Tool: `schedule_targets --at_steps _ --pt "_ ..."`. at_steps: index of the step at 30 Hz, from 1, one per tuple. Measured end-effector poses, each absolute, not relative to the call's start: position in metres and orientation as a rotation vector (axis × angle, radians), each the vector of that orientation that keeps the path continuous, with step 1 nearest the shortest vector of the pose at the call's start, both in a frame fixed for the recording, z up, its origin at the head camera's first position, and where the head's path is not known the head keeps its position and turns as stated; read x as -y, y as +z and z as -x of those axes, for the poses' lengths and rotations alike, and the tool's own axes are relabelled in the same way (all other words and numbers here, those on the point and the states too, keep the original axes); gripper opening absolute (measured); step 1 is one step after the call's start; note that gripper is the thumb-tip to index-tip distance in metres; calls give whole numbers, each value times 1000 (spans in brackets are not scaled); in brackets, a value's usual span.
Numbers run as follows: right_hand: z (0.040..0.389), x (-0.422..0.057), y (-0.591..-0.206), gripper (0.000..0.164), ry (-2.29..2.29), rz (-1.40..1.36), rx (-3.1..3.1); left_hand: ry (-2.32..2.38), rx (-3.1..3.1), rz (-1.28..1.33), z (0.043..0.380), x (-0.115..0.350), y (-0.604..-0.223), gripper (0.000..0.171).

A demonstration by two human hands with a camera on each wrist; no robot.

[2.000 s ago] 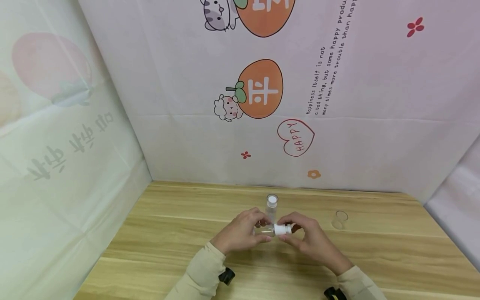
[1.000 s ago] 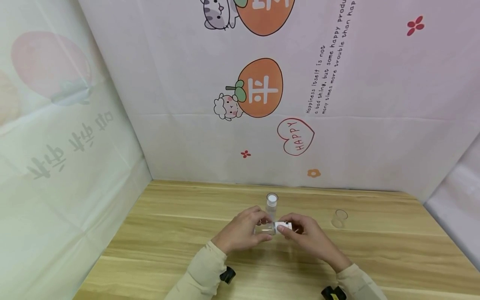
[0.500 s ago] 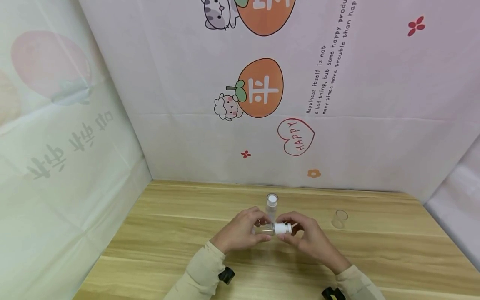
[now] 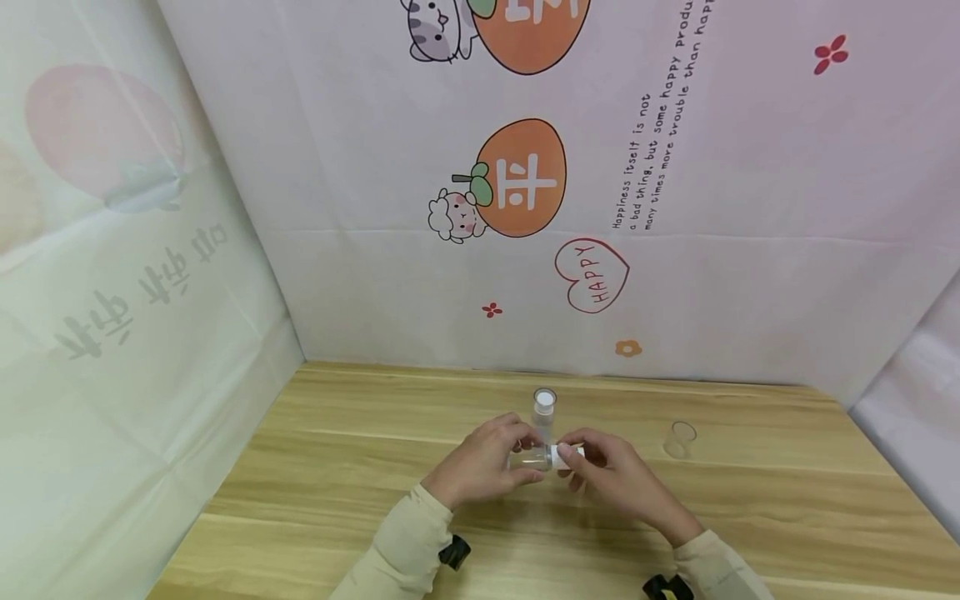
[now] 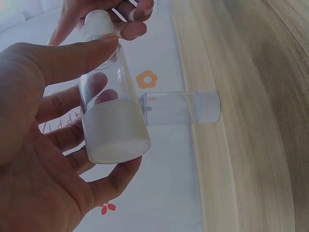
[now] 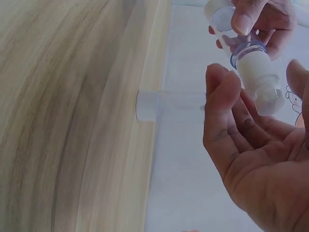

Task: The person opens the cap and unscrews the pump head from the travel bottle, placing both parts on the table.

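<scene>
My left hand [image 4: 487,462] grips a small clear pump bottle [image 4: 531,459], which lies sideways in the air above the table. Its white base [image 5: 116,130] faces the left wrist camera. The white pump head [image 6: 256,70] sits at the other end, beyond a clear ring. My right hand [image 4: 626,483] is around this pump head with loosely bent fingers. In the right wrist view a gap shows between its thumb [image 6: 298,79] and the pump head. A second clear bottle [image 4: 543,412] with a white top stands upright just behind the hands.
A clear cylindrical cap [image 4: 678,442] stands on the wooden table [image 4: 750,500], right of the hands. Printed white cloth [image 4: 375,275] hangs behind the table's back edge, with more cloth at both sides.
My right thumb and fingers have shifted back and forth around the pump head. Half a second ago the thumb was under it; now it shows over it. The left hand keeps its grip.
</scene>
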State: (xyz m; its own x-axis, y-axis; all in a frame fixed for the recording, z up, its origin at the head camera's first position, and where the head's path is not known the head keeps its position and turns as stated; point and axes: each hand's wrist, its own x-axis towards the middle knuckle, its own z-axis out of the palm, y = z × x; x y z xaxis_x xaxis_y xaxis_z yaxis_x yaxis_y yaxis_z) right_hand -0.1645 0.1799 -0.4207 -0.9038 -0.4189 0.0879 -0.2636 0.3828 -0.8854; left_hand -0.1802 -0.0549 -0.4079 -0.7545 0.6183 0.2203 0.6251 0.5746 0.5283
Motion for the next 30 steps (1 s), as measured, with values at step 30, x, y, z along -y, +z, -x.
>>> schedule_targets --at_steps 30 --pt "166 -178 -426 24 -1817 749 -2267 -916 2794 1078 181 55 -409 35"
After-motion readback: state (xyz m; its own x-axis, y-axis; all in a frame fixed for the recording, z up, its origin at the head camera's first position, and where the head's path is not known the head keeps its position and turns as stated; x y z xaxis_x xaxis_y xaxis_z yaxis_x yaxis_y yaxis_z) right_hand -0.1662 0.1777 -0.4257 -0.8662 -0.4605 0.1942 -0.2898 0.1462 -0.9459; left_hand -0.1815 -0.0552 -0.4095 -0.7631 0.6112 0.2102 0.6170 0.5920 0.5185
